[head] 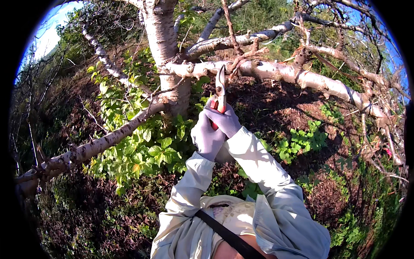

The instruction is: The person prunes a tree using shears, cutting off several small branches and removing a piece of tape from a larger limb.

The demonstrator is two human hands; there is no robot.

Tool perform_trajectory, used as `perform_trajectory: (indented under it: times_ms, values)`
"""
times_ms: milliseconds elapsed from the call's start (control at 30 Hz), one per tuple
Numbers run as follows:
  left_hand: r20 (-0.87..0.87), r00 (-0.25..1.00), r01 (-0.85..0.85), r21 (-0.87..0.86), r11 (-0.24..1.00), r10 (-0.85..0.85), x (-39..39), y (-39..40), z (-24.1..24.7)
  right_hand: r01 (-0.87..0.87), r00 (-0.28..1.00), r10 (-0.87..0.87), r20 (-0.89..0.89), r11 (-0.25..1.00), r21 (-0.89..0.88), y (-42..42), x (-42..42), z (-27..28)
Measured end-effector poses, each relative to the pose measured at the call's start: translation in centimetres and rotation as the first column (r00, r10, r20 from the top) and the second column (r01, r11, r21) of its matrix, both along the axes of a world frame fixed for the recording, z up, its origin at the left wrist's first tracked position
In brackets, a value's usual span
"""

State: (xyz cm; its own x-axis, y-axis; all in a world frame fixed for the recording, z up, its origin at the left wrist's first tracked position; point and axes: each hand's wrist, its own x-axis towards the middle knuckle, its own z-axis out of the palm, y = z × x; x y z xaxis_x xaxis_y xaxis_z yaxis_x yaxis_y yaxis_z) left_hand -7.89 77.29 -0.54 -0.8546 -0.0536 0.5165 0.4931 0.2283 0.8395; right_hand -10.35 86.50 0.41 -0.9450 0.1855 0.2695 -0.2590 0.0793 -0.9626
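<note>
Both my hands wear pale lilac gloves and are clasped together around the red handles of bypass pruning shears (220, 92). My left hand (207, 137) wraps the handles from the left and below. Across the grips from the right lies my right hand (228, 120). The shears point away from me, with the blades up and looking nearly closed. In the picture the blade tips overlap a pale-barked horizontal branch (278, 70), beside a thin brown side shoot (237, 63). Whether the blades touch either one, I cannot tell. My fingers hide most of the handles.
The tree trunk (161, 35) rises just beyond my hands. A thick lower limb (106, 142) runs off to the left, above leafy green shoots (139, 158). Tangled twigs (388, 97) stand at the right. Dry litter and low plants (300, 142) cover the sloping ground.
</note>
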Motion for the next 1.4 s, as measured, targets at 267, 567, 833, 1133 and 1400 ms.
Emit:
perform_trajectory:
  times_ms: [267,567,833,1133,1400]
  values:
    - [0.427,0.793,0.337,0.287,0.897,-0.435,1.5,0.0,-10.4,-0.274,0.881,0.23,0.414,0.961,0.048,2.0,-0.1,-11.7]
    - [0.496,0.79,0.285,0.222,0.933,-0.359,-3.9,0.3,-8.1,-0.263,0.917,0.165,0.363,0.935,0.237,0.6,-3.2,-5.8]
    - [0.285,0.775,0.266,0.663,0.7,-0.564,-6.5,0.4,-6.9,-0.355,0.925,0.253,0.284,0.844,0.403,1.7,-10.3,-4.6]
    - [0.108,0.847,0.347,0.629,0.696,-0.52,-5.7,4.0,-5.3,-0.35,0.91,0.376,0.178,0.923,-0.159,7.4,-13.3,-11.8]
    - [0.265,0.964,-0.05,0.222,0.974,-0.011,-9.1,1.8,-9.8,-0.524,0.817,0.422,0.394,0.828,0.2,2.3,-9.5,-1.9]
